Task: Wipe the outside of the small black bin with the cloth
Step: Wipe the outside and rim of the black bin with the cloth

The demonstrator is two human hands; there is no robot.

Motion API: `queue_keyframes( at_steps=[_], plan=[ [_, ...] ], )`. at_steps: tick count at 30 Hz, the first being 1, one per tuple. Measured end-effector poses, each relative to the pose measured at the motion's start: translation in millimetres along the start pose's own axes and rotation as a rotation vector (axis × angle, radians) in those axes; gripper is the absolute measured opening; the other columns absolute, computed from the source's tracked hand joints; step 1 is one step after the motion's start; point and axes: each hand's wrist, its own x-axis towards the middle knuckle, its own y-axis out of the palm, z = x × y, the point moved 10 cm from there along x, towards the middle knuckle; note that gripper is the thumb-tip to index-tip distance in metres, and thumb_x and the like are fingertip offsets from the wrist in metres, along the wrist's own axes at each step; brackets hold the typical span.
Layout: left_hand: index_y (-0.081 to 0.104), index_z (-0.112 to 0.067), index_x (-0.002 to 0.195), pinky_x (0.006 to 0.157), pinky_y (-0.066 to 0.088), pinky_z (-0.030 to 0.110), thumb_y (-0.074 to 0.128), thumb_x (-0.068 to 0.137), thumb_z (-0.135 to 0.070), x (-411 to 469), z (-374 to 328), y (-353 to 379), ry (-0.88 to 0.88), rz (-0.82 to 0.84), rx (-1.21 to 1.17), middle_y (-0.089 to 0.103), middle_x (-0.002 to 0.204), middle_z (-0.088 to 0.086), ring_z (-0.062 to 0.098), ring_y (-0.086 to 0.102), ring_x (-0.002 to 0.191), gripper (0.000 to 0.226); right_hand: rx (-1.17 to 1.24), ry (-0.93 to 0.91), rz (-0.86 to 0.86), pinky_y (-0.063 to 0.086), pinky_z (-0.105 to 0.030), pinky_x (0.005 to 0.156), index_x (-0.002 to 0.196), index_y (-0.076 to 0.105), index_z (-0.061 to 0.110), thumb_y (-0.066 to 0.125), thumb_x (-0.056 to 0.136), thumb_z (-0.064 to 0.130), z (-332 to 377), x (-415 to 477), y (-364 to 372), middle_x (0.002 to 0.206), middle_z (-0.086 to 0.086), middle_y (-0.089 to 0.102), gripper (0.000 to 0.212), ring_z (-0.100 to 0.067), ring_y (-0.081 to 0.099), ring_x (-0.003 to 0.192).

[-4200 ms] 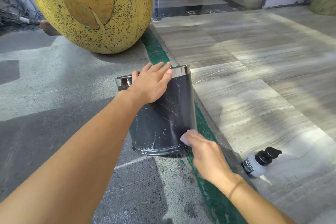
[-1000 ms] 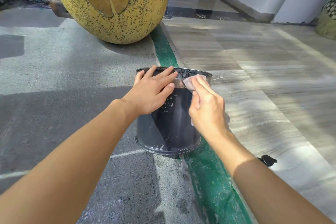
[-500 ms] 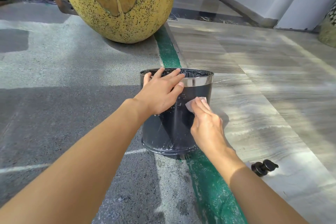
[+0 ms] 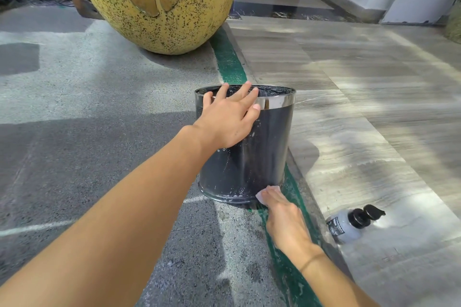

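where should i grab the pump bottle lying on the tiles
Grip the bottle round its clear body, from above, across its width. It lies on its side on the tiles, so the round body is exposed on top; the black pump head looks too narrow and uneven to hold steadily. The right hand, nearest, presses the cloth.

Two arms bare as far as seen, left hand (image 4: 228, 119) with short plain nails, right hand (image 4: 284, 222), thin band (image 4: 311, 260) snug round right wrist

left hand (image 4: 228, 121) splayed flat, right hand (image 4: 285, 222) outstretched low
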Motion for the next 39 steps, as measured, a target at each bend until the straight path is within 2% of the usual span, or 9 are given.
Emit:
queue_keyframes(
  at_steps=[7,11,15,19,23,26,33,36,39],
  plan=[
    [0.001,-0.031,0.158,0.117,0.006,0.059,0.02,0.102,-0.048,-17,4,5,0.054,-0.014,0.177,-0.008,0.165,-0.017,0.033,0.003,0.152,0.061,0.25,0.087,-0.345,0.024,0.003,0.102,0.123,0.067,0.01,0.052,0.087,-0.017,16,13,-85,0.132,0.013,0.056,0.048,0.002,0.046,0.124],
    [0.001,-0.03,0.158,0.116,0.008,0.06,0.021,0.102,-0.049,-27,-3,9,0.074,-0.031,0.174,-0.008,0.165,-0.017,0.032,0.005,0.152,0.061,0.212,0.156,-0.541,0.029,-0.01,0.106,0.123,0.068,0.022,0.054,0.089,-0.001,17,51,-159,0.134,0.004,0.062,0.043,-0.012,0.055,0.127],
    [0.001,-0.029,0.158,0.116,0.007,0.061,0.019,0.102,-0.048,-33,-12,16,0.09,-0.022,0.186,-0.008,0.165,-0.017,0.03,0.002,0.152,0.062,0.005,-0.041,-0.524,0.038,-0.022,0.105,0.107,0.068,0.018,0.042,0.079,-0.009,49,80,-197,0.125,0.0,0.067,0.047,-0.019,0.052,0.131],
    [0.001,-0.029,0.158,0.116,0.005,0.06,0.019,0.102,-0.049,-34,-18,18,0.087,-0.026,0.181,-0.008,0.165,-0.017,0.03,0.001,0.152,0.062,-0.123,0.043,-0.415,0.05,-0.036,0.09,0.101,0.067,0.017,0.046,0.076,-0.008,52,91,-190,0.116,-0.002,0.068,0.041,-0.032,0.06,0.112],
    [0.0,-0.029,0.158,0.116,0.006,0.061,0.019,0.102,-0.048,-31,-17,16,0.086,-0.022,0.164,-0.009,0.165,-0.017,0.03,0.001,0.152,0.062,-0.042,-0.11,-0.399,0.045,-0.026,0.099,0.101,0.068,0.02,0.045,0.077,-0.01,72,71,-168,0.115,0.002,0.07,0.044,-0.021,0.059,0.117],
    [0.0,-0.029,0.158,0.116,0.007,0.061,0.02,0.102,-0.045,-30,-16,14,0.086,-0.018,0.167,-0.009,0.165,-0.016,0.03,0.0,0.152,0.061,0.022,-0.147,-0.374,0.034,0.001,0.09,0.095,0.069,0.017,0.048,0.079,-0.012,75,51,-148,0.106,0.002,0.071,0.039,-0.012,0.061,0.106],
    [0.003,-0.029,0.158,0.116,0.007,0.06,0.02,0.102,-0.044,-10,-12,8,0.064,-0.023,0.164,-0.006,0.165,-0.017,0.028,0.002,0.152,0.06,0.237,0.058,-0.488,0.027,0.006,0.094,0.113,0.072,0.013,0.049,0.081,-0.015,36,49,-161,0.113,0.011,0.069,0.048,-0.005,0.057,0.111],
    [0.005,-0.031,0.158,0.116,0.008,0.059,0.02,0.102,-0.044,-2,-5,7,0.043,-0.025,0.145,-0.004,0.165,-0.018,0.026,0.005,0.152,0.059,0.325,0.289,-0.505,0.043,-0.019,0.1,0.121,0.069,0.022,0.054,0.086,0.005,-10,81,-181,0.12,0.003,0.071,0.042,-0.018,0.064,0.111],
    [0.006,-0.032,0.158,0.116,0.009,0.057,0.021,0.103,-0.043,2,-8,3,0.062,-0.042,0.144,-0.003,0.165,-0.018,0.025,0.007,0.152,0.058,0.871,0.426,-0.554,0.051,-0.036,0.101,0.12,0.07,0.015,0.06,0.078,0.007,-45,116,-197,0.113,0.001,0.074,0.044,-0.013,0.068,0.107]
  ],
)
